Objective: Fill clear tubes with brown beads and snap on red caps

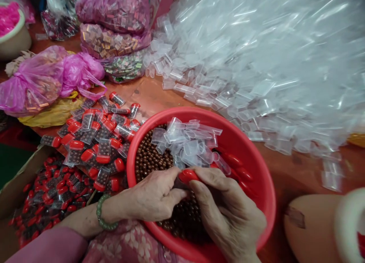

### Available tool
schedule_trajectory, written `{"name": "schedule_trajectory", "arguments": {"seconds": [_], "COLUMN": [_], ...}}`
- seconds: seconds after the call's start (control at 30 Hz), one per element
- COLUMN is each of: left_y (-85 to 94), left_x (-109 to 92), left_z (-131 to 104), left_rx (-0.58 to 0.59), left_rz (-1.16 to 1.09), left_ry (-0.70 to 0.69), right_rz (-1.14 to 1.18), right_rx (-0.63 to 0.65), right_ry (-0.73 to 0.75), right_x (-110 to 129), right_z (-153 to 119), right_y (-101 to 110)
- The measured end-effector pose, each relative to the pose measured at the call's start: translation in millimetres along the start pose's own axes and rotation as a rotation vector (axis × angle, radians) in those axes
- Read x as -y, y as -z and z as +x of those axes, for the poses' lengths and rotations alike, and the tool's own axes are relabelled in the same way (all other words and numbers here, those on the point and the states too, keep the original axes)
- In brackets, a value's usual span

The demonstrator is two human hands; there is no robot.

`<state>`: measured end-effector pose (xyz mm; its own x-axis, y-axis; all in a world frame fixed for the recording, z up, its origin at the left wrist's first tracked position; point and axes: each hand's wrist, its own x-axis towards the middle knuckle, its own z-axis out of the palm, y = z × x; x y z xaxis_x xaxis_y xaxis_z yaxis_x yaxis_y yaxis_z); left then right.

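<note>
Over a red plastic basin [196, 113], my two hands meet at one small clear plastic container [179, 184] with a red cap [188, 175]. My left hand [148, 196], a green bead bracelet on its wrist, is closed round the container, whose lower part is mostly hidden by the fingers. Thumb and fingers of my right hand [230, 211] pinch the cap. Beneath them the basin holds brown chocolate-like balls [151, 160], a heap of clear empty containers [194, 141] and several loose red caps [242, 173] along its right side.
Filled red-capped containers [97, 141] lie heaped left of the basin. More fill a cardboard box [21, 171] below. A large pile of clear containers [256, 65] spreads behind. Pink bags [114, 8] stand at the back left, a pale tub [313, 225] at the right.
</note>
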<state>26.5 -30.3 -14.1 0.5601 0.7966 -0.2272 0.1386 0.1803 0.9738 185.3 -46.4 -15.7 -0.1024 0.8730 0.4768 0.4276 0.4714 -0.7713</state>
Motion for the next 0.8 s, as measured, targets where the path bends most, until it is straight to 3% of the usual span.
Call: {"name": "schedule_trajectory", "arguments": {"seconds": [0.23,0.3,0.47,0.6,0.8], "left_y": [-2.5,-1.9,1.8,3.5,3.9], "left_x": [1.5,1.5,2.2,0.6,-5.6], "left_z": [2.8,3.3,2.6,2.0,1.9], "left_rx": [0.135,0.139,0.082,0.026,0.131], "left_rz": [-0.549,-0.535,-0.256,-0.045,-0.274], "left_ry": [0.110,0.115,0.057,0.040,0.158], "right_rz": [-0.071,-0.069,0.010,-0.024,0.075], "right_rx": [0.112,0.132,0.078,0.016,0.047], "right_ry": [0.108,0.079,-0.195,-0.218,-0.261], "right_x": [-13.8,-12.7,0.5,4.5,4.7], "right_z": [-7.6,-5.3,2.0,-0.2,0.3], "right_y": [7.3,9.3,6.3,3.5,3.7]}}
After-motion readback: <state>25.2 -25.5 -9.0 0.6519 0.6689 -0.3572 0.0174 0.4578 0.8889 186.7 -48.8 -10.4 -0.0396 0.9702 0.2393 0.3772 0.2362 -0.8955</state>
